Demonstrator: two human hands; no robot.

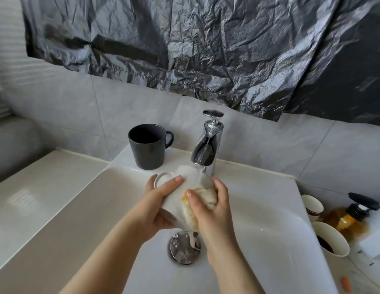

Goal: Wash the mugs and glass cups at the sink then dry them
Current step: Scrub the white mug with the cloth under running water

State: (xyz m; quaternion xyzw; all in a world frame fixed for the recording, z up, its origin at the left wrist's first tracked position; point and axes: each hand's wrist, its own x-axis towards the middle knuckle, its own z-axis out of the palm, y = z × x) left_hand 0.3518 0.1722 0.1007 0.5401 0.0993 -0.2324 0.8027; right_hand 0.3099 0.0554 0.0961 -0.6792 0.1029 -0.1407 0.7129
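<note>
— Grip?
— Clasping the white mug (174,201) in the left hand (161,200), fingers and thumb curling round its wall. Squeezing a sponge (204,196) against it with the right hand (214,206).

— Placing?
— Hanging over the sink (259,219), right under the running faucet (208,145) and above the drain (184,247). Lying tilted, long axis slanting from the left palm up toward the spout, handle pointing up and left (away from the sponge).

— Nearer hand for scrubbing?
— Right, touching it. Probably needing a turn by the left to bring round the far side.

— Room?
— Opening wide below and rightward inside the sink. Crowding behind, with the dark mug (146,145) standing just beside the faucet, and used cups (331,238) sitting past the right rim.
</note>
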